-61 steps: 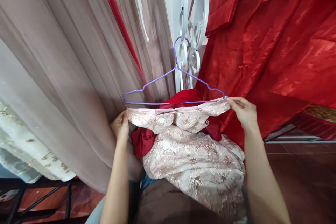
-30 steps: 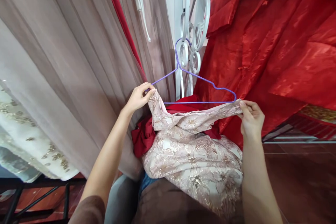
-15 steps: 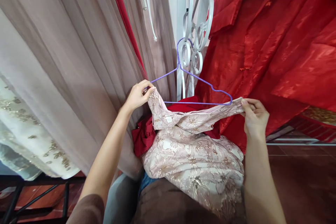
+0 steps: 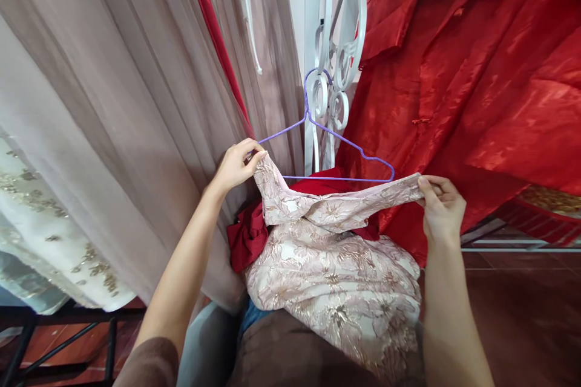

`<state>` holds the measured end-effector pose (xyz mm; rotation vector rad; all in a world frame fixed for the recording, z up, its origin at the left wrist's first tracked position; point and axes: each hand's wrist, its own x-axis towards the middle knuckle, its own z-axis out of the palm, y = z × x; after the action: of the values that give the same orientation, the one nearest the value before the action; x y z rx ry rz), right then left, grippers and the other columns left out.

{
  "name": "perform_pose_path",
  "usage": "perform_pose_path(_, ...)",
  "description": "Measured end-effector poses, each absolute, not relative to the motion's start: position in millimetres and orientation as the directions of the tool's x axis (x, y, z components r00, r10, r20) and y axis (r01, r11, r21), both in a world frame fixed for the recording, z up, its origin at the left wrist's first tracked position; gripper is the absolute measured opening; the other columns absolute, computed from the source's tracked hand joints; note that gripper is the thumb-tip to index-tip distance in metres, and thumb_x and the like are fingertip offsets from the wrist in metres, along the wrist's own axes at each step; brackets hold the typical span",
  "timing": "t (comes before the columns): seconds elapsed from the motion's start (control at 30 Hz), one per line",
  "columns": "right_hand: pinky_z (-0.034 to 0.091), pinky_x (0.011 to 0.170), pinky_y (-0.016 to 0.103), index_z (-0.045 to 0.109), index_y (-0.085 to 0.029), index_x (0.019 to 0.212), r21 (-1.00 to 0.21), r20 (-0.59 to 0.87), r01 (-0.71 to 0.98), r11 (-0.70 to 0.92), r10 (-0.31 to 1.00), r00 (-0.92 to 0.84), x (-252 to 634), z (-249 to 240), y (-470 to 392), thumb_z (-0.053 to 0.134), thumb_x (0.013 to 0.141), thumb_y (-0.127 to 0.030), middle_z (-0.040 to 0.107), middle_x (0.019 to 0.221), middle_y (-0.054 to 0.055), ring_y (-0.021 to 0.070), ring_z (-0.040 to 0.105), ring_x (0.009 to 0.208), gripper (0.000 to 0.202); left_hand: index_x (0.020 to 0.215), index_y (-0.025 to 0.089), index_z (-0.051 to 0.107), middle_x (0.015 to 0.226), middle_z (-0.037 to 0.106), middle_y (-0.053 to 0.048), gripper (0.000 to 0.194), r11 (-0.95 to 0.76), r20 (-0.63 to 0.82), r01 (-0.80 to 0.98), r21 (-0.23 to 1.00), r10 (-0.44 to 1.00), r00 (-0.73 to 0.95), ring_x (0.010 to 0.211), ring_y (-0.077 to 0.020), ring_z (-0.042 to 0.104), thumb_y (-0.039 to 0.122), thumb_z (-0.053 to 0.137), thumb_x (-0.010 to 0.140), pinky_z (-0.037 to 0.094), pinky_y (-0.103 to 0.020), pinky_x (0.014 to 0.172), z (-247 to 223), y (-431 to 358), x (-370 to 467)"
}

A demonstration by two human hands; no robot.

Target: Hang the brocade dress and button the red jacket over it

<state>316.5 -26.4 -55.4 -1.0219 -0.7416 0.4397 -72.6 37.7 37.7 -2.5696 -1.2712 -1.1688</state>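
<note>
A pale pink dress (image 4: 336, 278) with gold floral patterning lies over my lap, its neckline stretched between my hands. My left hand (image 4: 238, 163) pinches the left strap at its top, beside the left end of a purple hanger (image 4: 333, 130). My right hand (image 4: 442, 202) grips the end of the right strap, apart from the hanger's right end. The hanger's hook hangs at a white scrolled metal frame, and its bottom bar runs just behind the neckline. The left tip of the hanger is hidden by my left hand.
Mauve sheer fabric (image 4: 149, 72) hangs on the left, with a gold-trimmed white skirt (image 4: 59, 242) below it. Red satin garments (image 4: 476, 91) hang on the right. The white metal frame (image 4: 318, 97) stands ahead. Dark red cloth (image 4: 249, 239) bunches behind the dress.
The right strap's end has moved slightly away from the hanger's right end, which now shows a gap to the strap. My left hand holds nearly the same place.
</note>
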Motion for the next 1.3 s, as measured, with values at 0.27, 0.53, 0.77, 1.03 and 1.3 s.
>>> perform_pose_path(0.27,0.050,0.052,0.026,0.064,-0.018,0.073,-0.874,0.341,-0.015,0.485,0.637,0.692,316.9,-55.6,-23.2,0.080,0.054,-0.039,0.065,0.066,0.000,0.0125,0.056,0.054,0.032,0.080,0.016,0.061,0.080,0.061,-0.003,0.023,-0.671,0.651,0.697,0.254,0.652,0.389,0.067,-0.0123,0.052,0.033,0.047,0.089,0.040,-0.023,0.063,39.3,36.9,-73.2)
perform_pose_path(0.53,0.048,0.048,0.024,0.065,-0.017,0.072,-0.876,0.313,-0.045,0.480,0.638,0.703,316.6,-54.1,-23.3,0.081,0.050,-0.040,0.065,0.065,-0.001,0.0107,0.055,0.052,0.036,0.080,0.016,0.060,0.081,0.062,-0.002,0.022,-0.669,0.651,0.703,0.242,0.649,0.394,0.068,-0.0119,0.053,0.032,0.048,0.088,0.040,-0.023,0.062,41.5,36.5,-74.0)
perform_pose_path(0.77,0.047,0.053,0.023,0.065,-0.016,0.073,-0.861,0.345,-0.039,0.507,0.639,0.688,315.2,-53.1,-22.5,0.081,0.053,-0.038,0.065,0.065,-0.001,0.0102,0.056,0.054,0.034,0.081,0.016,0.060,0.081,0.061,-0.003,0.023,-0.679,0.653,0.693,0.243,0.643,0.400,0.071,-0.0129,0.055,0.033,0.047,0.089,0.039,-0.023,0.062,40.8,36.6,-73.3)
perform_pose_path(1.03,0.051,0.073,0.030,0.063,-0.022,0.078,-0.752,0.659,0.353,0.557,0.654,0.371,290.8,-22.1,14.1,0.067,0.075,-0.040,0.069,0.078,0.002,0.0176,0.066,0.075,0.019,0.082,0.017,0.061,0.081,0.061,-0.002,0.023,-0.670,0.659,0.697,0.255,0.648,0.382,0.071,-0.0132,0.054,0.033,0.047,0.089,0.039,-0.025,0.063,28.6,37.2,-65.9)
perform_pose_path(1.3,0.047,0.077,0.036,0.062,-0.024,0.093,-0.486,0.639,0.739,0.466,0.766,-0.063,281.4,-8.4,24.4,0.049,0.090,-0.038,0.069,0.089,0.004,0.0237,0.062,0.084,0.019,0.084,0.019,0.058,0.123,0.051,-0.011,0.021,-0.613,0.806,0.746,0.261,0.563,0.181,0.110,-0.0224,0.051,0.037,0.047,0.090,0.038,-0.038,0.097,13.6,33.1,-70.3)
